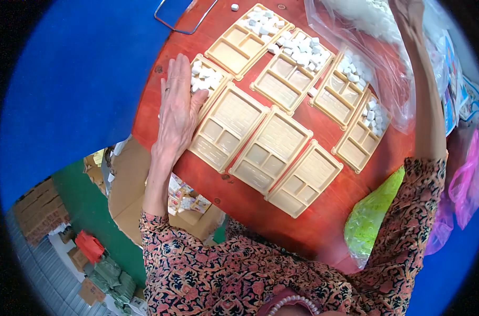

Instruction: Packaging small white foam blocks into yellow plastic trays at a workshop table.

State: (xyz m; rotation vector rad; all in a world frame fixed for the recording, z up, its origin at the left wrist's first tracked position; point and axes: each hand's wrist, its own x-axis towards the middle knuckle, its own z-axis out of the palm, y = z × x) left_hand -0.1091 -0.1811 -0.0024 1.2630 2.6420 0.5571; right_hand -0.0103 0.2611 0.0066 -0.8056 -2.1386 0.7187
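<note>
Several beige plastic trays with compartments lie in two rows on a red table [197, 179]. Small white cubes [305, 51] fill the far compartments of the back-row trays. My left hand [179, 105] lies stretched out along the leftmost front tray [222, 79], its thumb next to the white cubes there. Nothing shows in its grasp. The other front trays, such as the middle tray [281, 129], hold no cubes. My right hand [408, 10] reaches to the top edge, beside a clear plastic bag [395, 100] with a heap of white pieces [366, 21]. Its fingers are cut off from view.
One loose cube [235, 7] lies near a metal wire handle [184, 31] at the far left. Right of the trays sits a green plastic bag [374, 221], with a pink bag [465, 179] beyond. An opened cardboard box [129, 189] stands below the table's left edge.
</note>
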